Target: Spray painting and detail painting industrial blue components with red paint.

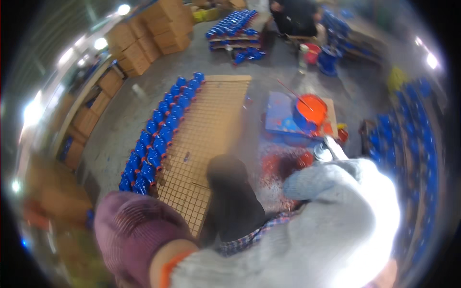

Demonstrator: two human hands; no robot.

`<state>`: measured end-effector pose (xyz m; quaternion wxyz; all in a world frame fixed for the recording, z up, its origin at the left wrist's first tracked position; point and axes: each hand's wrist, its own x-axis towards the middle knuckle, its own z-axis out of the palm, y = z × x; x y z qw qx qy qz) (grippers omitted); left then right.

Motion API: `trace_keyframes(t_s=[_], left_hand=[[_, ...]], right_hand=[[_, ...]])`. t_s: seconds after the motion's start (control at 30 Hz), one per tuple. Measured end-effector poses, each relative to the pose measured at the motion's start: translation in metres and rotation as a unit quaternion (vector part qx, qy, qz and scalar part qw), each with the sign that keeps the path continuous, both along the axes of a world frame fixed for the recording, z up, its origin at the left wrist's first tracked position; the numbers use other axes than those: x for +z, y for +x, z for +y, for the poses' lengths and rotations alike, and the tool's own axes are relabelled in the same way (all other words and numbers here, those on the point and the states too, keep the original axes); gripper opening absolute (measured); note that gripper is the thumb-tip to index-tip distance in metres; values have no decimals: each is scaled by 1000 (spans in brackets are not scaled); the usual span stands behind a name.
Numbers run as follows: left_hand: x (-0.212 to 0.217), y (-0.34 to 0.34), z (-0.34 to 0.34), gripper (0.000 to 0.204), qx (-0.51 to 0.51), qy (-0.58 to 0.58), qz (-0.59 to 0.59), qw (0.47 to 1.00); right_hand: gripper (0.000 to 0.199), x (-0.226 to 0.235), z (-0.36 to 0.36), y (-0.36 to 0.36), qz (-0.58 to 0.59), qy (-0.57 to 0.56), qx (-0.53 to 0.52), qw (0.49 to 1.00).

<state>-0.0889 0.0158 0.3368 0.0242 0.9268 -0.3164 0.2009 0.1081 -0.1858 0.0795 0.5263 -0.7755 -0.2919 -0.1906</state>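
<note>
Both my hands are close to the camera in grey-white knit gloves, overlapping and blurred. My left hand (259, 254) reaches across to the right from a purple sleeve (139, 230), with bare wrist showing before the glove's orange cuff (173, 266). It meets my right hand (357, 187), which has a pale finger-like tip pointing up. Where one glove ends and the other begins is unclear, and any held object is hidden. Beyond them stands a bucket of orange-red paint (312, 109) with a thin red stick (289, 89). A small silvery can (322, 152) is beside the fingertip.
Blue cast parts with red ends (165, 120) stand in two rows along a grid-covered brown board (192, 173). The bucket rests on a paint-stained board (278, 117). More blue parts (403, 139) line the right. Cartons (163, 29) and a seated person (295, 17) are farther back.
</note>
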Motion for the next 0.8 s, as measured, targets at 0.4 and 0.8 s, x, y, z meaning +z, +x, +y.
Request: trace_keyframes(t_s=[0.4,0.8], left_hand=[[-52,24,19,24,-322,-430,350,767],[-121,57,5,21,-376,-461,343,727]], right_hand=[[75,52,-141,-41,-92,-79,-204,971],[78,-7,-216,-104,67,-172,-429,884]])
